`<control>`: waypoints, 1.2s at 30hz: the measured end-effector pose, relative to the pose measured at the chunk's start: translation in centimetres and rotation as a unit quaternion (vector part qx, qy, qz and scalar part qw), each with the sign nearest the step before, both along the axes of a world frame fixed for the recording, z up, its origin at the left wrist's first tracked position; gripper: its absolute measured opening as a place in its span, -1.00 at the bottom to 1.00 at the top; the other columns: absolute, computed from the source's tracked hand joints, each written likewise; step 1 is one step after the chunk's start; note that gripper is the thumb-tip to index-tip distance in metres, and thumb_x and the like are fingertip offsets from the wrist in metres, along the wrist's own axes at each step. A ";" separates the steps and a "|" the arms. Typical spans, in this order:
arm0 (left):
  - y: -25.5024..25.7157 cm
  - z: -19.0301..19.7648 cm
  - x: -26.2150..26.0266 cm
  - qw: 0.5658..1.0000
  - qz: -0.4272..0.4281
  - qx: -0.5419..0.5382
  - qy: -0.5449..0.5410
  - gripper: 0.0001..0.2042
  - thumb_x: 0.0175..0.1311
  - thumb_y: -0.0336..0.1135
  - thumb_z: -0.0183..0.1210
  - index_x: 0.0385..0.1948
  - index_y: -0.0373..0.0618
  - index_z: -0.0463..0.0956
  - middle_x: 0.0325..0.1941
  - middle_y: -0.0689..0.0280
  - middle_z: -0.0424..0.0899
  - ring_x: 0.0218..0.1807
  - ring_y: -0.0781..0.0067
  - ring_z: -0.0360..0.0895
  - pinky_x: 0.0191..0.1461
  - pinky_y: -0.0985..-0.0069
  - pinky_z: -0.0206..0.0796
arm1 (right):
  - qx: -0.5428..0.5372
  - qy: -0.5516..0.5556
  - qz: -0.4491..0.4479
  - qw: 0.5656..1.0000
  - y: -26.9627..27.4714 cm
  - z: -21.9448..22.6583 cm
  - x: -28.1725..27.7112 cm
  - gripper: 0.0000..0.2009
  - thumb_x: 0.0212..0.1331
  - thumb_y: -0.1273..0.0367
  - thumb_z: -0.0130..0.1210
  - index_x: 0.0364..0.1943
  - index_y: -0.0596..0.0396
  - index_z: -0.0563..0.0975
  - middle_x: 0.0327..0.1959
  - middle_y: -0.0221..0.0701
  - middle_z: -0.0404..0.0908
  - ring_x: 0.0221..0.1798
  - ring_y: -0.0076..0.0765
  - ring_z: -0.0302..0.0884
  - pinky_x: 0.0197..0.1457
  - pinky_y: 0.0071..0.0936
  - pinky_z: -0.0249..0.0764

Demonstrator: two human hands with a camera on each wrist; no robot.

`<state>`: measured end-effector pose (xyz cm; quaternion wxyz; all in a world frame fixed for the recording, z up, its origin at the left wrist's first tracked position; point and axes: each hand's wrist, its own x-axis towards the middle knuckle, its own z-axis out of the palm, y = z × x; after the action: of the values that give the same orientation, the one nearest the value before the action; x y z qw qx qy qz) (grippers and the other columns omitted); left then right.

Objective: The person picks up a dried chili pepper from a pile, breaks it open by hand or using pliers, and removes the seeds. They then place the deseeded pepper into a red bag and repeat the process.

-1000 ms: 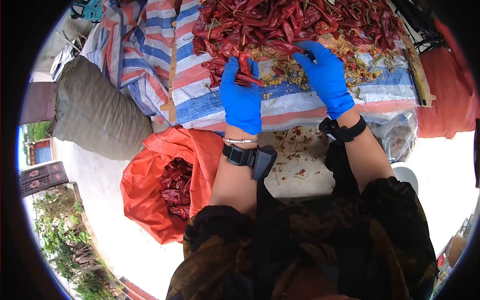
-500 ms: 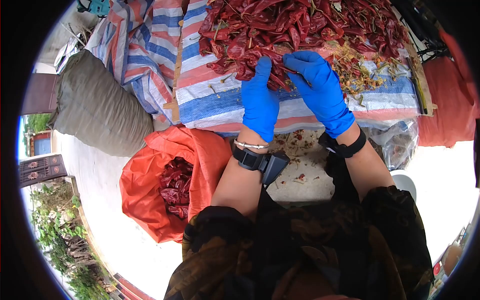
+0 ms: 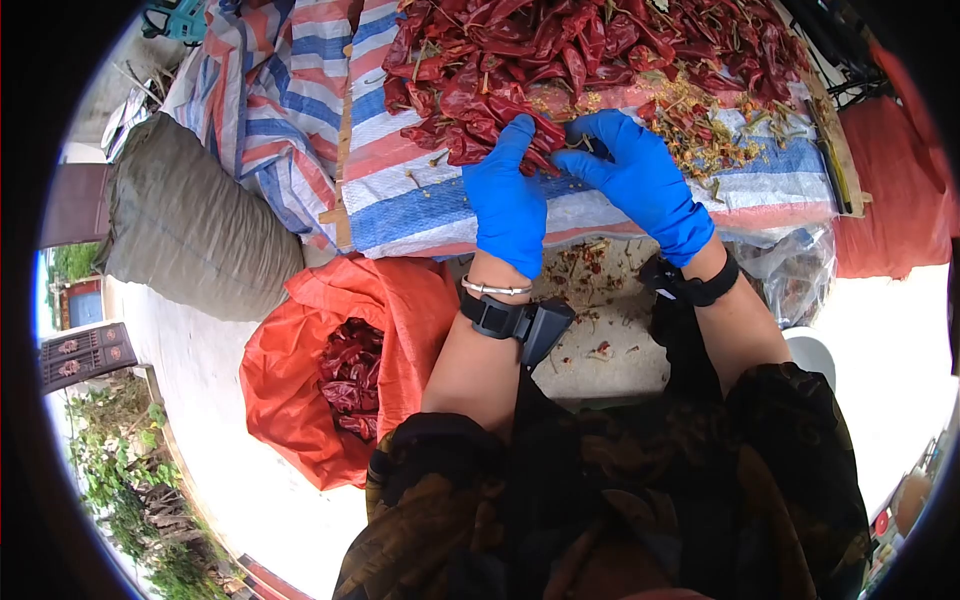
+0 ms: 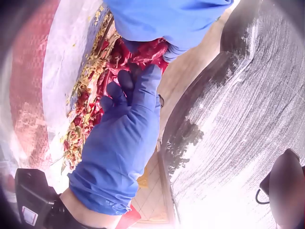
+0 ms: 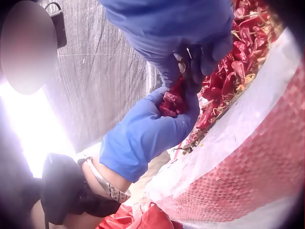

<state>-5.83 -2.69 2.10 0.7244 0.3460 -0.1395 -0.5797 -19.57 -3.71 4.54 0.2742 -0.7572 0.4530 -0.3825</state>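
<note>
In the head view my blue-gloved left hand grips a bunch of red dried chili peppers, thumb on top, at the pile's front edge. Those peppers show between its fingers in the right wrist view. My gloved right hand is just right of them, fingers bent, thumb tip at the bunch. The left wrist view has this right hand with its thumb against a pepper. A small pale stem lies among the right fingers; whether they pinch it is unclear.
A large chili pile covers the back of the striped sheet, with yellow seeds and stems at right. An open red sack holding chilies stands lower left, beside a full grey sack. A pale bucket is at right.
Both hands have come together from about a second ago. The left hand moved right with several peppers; the right thumb and index finger are farther apart than half a second ago.
</note>
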 end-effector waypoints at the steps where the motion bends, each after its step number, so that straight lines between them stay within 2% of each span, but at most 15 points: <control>1: -0.1 -0.2 0.1 1.000 -0.012 0.004 -0.007 -0.74 0.07 -0.47 0.12 -0.17 -0.22 0.40 -0.18 0.25 0.50 -0.14 0.40 0.44 -0.05 0.43 0.29 | -0.023 0.006 0.007 1.000 -0.2 -0.3 -0.1 -0.71 -0.10 0.24 0.19 -0.28 0.06 0.50 -0.40 -0.29 0.50 -0.41 -0.25 0.45 -0.29 -0.45 0.40; 3: 0.0 -0.5 0.2 1.000 -0.024 0.011 -0.014 -0.73 0.07 -0.47 0.12 -0.16 -0.23 0.39 -0.18 0.24 0.50 -0.14 0.39 0.44 -0.04 0.43 0.29 | -0.045 0.012 0.014 0.999 -0.4 -0.5 -0.4 -0.72 -0.10 0.24 0.19 -0.31 0.07 0.51 -0.46 -0.28 0.50 -0.46 -0.22 0.45 -0.32 -0.44 0.40; 9: 0.5 0.6 0.0 0.984 -0.103 -0.020 0.142 -0.71 0.13 -0.42 0.05 -0.10 -0.24 0.33 -0.15 0.19 0.49 -0.09 0.31 0.42 -0.01 0.40 0.28 | 0.031 -0.056 0.087 0.994 -0.6 -0.8 -0.6 -0.79 -0.03 0.27 0.14 -0.41 0.13 0.51 -0.48 -0.29 0.55 -0.49 -0.27 0.46 -0.39 -0.42 0.37; 11: 0.6 0.4 -0.2 0.973 -0.124 -0.014 0.193 -0.71 0.17 -0.39 -0.03 -0.08 -0.28 0.29 -0.18 0.15 0.48 -0.13 0.28 0.43 -0.04 0.38 0.28 | 0.190 -0.170 0.173 0.951 -0.3 0.1 -0.5 -0.82 -0.01 0.32 0.10 -0.42 0.16 0.51 -0.49 -0.36 0.56 -0.52 -0.43 0.44 -0.40 -0.49 0.36; 12: 0.7 -0.1 -0.1 0.973 -0.124 -0.012 0.193 -0.71 0.17 -0.39 -0.03 -0.08 -0.28 0.29 -0.18 0.15 0.48 -0.13 0.28 0.43 -0.04 0.38 0.28 | 0.191 -0.171 0.172 0.951 -0.1 0.6 -0.5 -0.82 -0.01 0.32 0.10 -0.42 0.16 0.51 -0.49 -0.36 0.56 -0.52 -0.43 0.44 -0.40 -0.49 0.36; 14: 0.5 -1.4 0.2 0.948 -0.163 -0.059 0.266 -0.72 0.19 -0.38 -0.06 -0.09 -0.32 0.27 -0.25 0.18 0.47 -0.21 0.32 0.42 -0.09 0.40 0.28 | 0.374 -0.203 0.156 0.892 0.0 1.7 -0.7 -0.85 -0.02 0.35 0.07 -0.45 0.17 0.51 -0.54 -0.45 0.53 -0.58 -0.61 0.32 -0.46 -0.62 0.28; 17: 0.2 -2.0 0.2 0.920 -0.192 -0.097 0.328 -0.72 0.20 -0.39 -0.08 -0.10 -0.34 0.26 -0.32 0.19 0.44 -0.29 0.37 0.39 -0.14 0.42 0.29 | 0.390 -0.299 0.176 0.853 -0.2 0.2 -0.8 -0.87 -0.03 0.35 0.06 -0.47 0.13 0.50 -0.61 -0.49 0.46 -0.64 -0.68 0.19 -0.55 -0.71 0.14; 21: 0.6 -1.4 0.0 0.932 -0.169 -0.046 0.317 -0.72 0.20 -0.41 -0.09 -0.09 -0.36 0.25 -0.34 0.20 0.42 -0.33 0.39 0.37 -0.17 0.45 0.29 | 0.406 -0.380 0.139 0.819 0.2 -0.2 -0.7 -0.88 -0.01 0.35 0.03 -0.48 0.11 0.47 -0.67 -0.50 0.37 -0.68 -0.69 0.11 -0.61 -0.72 0.00; 24: 0.5 -1.3 0.0 0.901 -0.205 -0.073 0.375 -0.72 0.20 -0.44 -0.10 -0.09 -0.38 0.23 -0.31 0.18 0.42 -0.31 0.38 0.38 -0.19 0.47 0.30 | 0.411 -0.413 0.208 0.786 -0.5 -2.0 -0.9 -0.89 0.01 0.37 0.00 -0.53 0.10 0.42 -0.72 -0.54 0.26 -0.70 -0.68 0.08 -0.64 -0.71 -0.03; 26: 0.6 -0.5 -0.4 0.934 -0.148 -0.011 0.324 -0.70 0.22 -0.36 -0.12 -0.10 -0.40 0.20 -0.40 0.30 0.34 -0.35 0.47 0.31 -0.23 0.57 0.23 | 0.480 -0.496 0.242 0.682 -0.7 -2.4 -0.8 -0.88 0.01 0.40 -0.02 -0.59 0.09 0.38 -0.75 -0.55 0.19 -0.72 -0.68 0.02 -0.66 -0.70 -0.07; 27: 0.6 -0.7 -0.3 0.934 -0.149 -0.011 0.325 -0.70 0.22 -0.36 -0.12 -0.10 -0.40 0.20 -0.40 0.30 0.34 -0.35 0.47 0.31 -0.23 0.57 0.23 | 0.479 -0.496 0.241 0.683 -0.8 -2.7 -0.7 -0.88 0.01 0.40 -0.02 -0.59 0.09 0.38 -0.75 -0.55 0.19 -0.72 -0.68 0.02 -0.66 -0.70 -0.07; 29: 0.7 -1.0 0.3 0.757 -0.258 -0.096 0.592 -0.72 0.21 -0.40 -0.13 -0.13 -0.42 0.19 -0.44 0.30 0.30 -0.40 0.50 0.28 -0.30 0.59 0.21 | 0.507 -0.585 0.349 0.529 -0.8 -2.8 -0.4 -0.86 0.02 0.41 -0.04 -0.62 0.07 0.35 -0.77 -0.58 0.13 -0.72 -0.69 -0.02 -0.65 -0.70 -0.08; 33: 0.2 -1.1 0.9 0.798 -0.208 -0.080 0.560 -0.74 0.21 -0.41 -0.14 -0.15 -0.42 0.20 -0.48 0.31 0.26 -0.43 0.51 0.25 -0.36 0.59 0.19 | 0.492 -0.606 0.348 0.519 -0.2 -1.0 0.1 -0.87 0.05 0.38 -0.02 -0.58 0.09 0.39 -0.75 -0.58 0.22 -0.72 -0.67 0.04 -0.62 -0.70 -0.02; 35: 0.2 -0.6 0.6 0.868 -0.169 -0.047 0.465 -0.73 0.21 -0.41 -0.14 -0.13 -0.42 0.19 -0.48 0.29 0.27 -0.45 0.49 0.24 -0.36 0.58 0.19 | 0.377 -0.467 0.139 0.787 -0.7 0.2 -0.8 -0.88 0.06 0.37 0.01 -0.46 0.13 0.46 -0.69 -0.52 0.36 -0.68 -0.65 0.12 -0.59 -0.70 0.03; 36: 0.2 -0.3 0.5 0.869 -0.168 -0.049 0.464 -0.73 0.21 -0.41 -0.14 -0.13 -0.42 0.19 -0.48 0.29 0.27 -0.45 0.49 0.24 -0.36 0.58 0.19 | 0.377 -0.467 0.141 0.787 -1.4 0.4 -1.7 -0.88 0.06 0.37 0.01 -0.46 0.13 0.46 -0.69 -0.52 0.36 -0.68 -0.65 0.12 -0.59 -0.70 0.03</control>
<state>-5.30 -2.47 1.78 0.6137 -0.0270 0.1285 -0.7786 -21.24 -5.11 4.93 0.7673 -0.3775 0.2657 -0.4452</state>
